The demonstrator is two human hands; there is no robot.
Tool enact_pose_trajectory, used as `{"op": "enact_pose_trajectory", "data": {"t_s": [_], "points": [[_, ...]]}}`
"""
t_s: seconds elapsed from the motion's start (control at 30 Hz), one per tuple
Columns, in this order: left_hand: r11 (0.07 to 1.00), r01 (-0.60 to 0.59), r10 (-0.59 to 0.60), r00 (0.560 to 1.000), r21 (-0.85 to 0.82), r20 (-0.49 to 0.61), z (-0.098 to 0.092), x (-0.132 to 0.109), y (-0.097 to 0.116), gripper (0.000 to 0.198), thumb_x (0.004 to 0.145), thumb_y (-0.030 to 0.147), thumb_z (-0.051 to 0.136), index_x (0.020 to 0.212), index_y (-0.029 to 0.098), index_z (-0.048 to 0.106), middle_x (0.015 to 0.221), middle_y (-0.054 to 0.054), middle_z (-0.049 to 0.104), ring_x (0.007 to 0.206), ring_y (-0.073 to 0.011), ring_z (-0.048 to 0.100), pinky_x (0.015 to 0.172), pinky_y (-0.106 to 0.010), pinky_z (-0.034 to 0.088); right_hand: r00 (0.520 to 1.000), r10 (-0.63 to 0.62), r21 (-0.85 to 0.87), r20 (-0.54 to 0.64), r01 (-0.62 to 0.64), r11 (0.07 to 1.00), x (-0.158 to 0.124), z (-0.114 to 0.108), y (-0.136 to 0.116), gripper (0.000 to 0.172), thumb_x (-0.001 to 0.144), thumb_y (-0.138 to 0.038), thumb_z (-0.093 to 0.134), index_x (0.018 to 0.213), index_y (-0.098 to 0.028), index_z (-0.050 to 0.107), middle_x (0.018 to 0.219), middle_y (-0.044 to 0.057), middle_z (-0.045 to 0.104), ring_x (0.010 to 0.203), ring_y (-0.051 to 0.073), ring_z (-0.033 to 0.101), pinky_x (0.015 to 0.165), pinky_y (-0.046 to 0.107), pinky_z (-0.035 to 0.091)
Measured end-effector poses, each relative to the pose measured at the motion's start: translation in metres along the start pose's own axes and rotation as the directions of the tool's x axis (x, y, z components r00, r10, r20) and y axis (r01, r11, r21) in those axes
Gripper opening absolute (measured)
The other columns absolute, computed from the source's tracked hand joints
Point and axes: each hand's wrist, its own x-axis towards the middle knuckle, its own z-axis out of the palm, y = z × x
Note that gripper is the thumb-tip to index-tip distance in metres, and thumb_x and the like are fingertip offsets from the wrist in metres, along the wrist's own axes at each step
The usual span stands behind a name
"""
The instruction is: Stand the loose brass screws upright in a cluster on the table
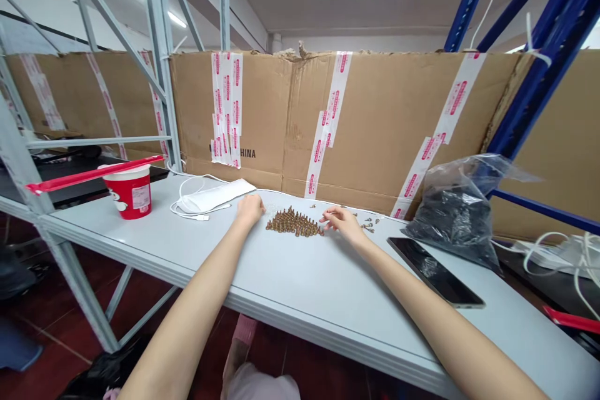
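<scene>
A tall brown corrugated-cardboard wall with white-and-pink tape (pixel 375 119) rises at twelve o'clock, presumably as a screen for my smooth pale-grey table (pixel 290 278). Around the table's centre: a clear plastic bag with dark contents (pixel 454 215) at three o'clock; a flat black rectangular phone (pixel 434 272) at four; a red paper cup with a white rim (pixel 124 195) at nine, apparently set aside to keep the middle free. A slim white oblong object with a white cable (pixel 227 194) lies towards ten.

My left hand (pixel 250 207) is curled just beside the central group, at nine o'clock; its fingertips are hidden, so I cannot tell whether it grips anything. My right hand (pixel 341 222), at three, brings thumb and fingers close together; whether they pinch a piece is too small to tell.

Between them stand the small bronze-coloured metal screws (pixel 294 224), mostly upright, points up, packed into a wedge. Loose metal pieces (pixel 369 226) lie scattered beyond my right hand.
</scene>
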Motion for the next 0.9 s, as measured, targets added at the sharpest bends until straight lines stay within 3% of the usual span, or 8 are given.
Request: {"op": "enact_pose_trajectory", "data": {"t_s": [0.2, 0.3, 0.5, 0.67, 0.9], "points": [[1.000, 0.007, -0.007, 1.000, -0.030, -0.011, -0.002, 0.000, 0.000, 0.014, 0.073, 0.023, 0.055, 0.080, 0.019, 0.067, 0.091, -0.008, 0.066, 0.092, -0.0207, 0.058, 0.075, -0.028, 0.043, 0.982, -0.166, -0.178, -0.092, 0.148, 0.973, 0.023, 0.009, 0.001, 0.024, 0.072, -0.038, 0.053, 0.073, -0.015, 0.062, 0.078, 0.006, 0.068, 0.070, 0.015, 0.060, 0.068, 0.026, 0.044], [0.999, 0.001, -0.002, 0.999, -0.037, -0.036, -0.003, -0.001, -0.001, 0.016, 0.073, 0.018, 0.052, 0.078, 0.020, 0.067, 0.089, -0.007, 0.066, 0.094, -0.0210, 0.057, 0.075, -0.029, 0.043, 0.981, -0.163, -0.357, -0.104, 0.117, 0.927, 0.045, 0.016, -0.006, 0.020, 0.071, -0.032, 0.057, 0.076, -0.016, 0.067, 0.079, 0.005, 0.069, 0.075, 0.016, 0.061, 0.071, 0.026, 0.043], [1.000, -0.013, 0.011, 0.994, -0.018, -0.112, -0.003, -0.003, -0.002, 0.021, 0.072, 0.011, 0.047, 0.076, 0.020, 0.065, 0.086, -0.007, 0.065, 0.096, -0.0216, 0.054, 0.075, -0.029, 0.043, 0.976, -0.191, -0.701, -0.102, 0.066, 0.711, 0.080, 0.040, -0.018, 0.010, 0.070, -0.026, 0.061, 0.074, -0.022, 0.069, 0.076, 0.000, 0.069, 0.074, 0.014, 0.062, 0.063, 0.021, 0.041], [1.000, -0.026, 0.025, 0.988, -0.007, -0.153, -0.001, -0.001, -0.001, 0.023, 0.075, 0.012, 0.043, 0.076, 0.020, 0.064, 0.086, -0.008, 0.063, 0.096, -0.0224, 0.052, 0.073, -0.030, 0.044, 0.975, -0.203, -0.761, -0.089, 0.065, 0.645, 0.086, 0.050, -0.015, 0.009, 0.071, -0.025, 0.061, 0.073, -0.023, 0.069, 0.077, 0.000, 0.069, 0.075, 0.015, 0.062, 0.061, 0.021, 0.040], [0.999, -0.038, 0.042, 0.978, 0.022, -0.205, -0.004, -0.001, 0.000, 0.022, 0.078, 0.016, 0.041, 0.081, 0.018, 0.063, 0.096, -0.009, 0.060, 0.098, -0.0220, 0.049, 0.077, -0.030, 0.043, 0.998, -0.067, -0.781, 0.018, 0.056, 0.622, 0.082, 0.053, -0.011, 0.012, 0.070, -0.023, 0.060, 0.077, -0.022, 0.070, 0.079, 0.001, 0.069, 0.078, 0.015, 0.062, 0.064, 0.021, 0.040]]}}
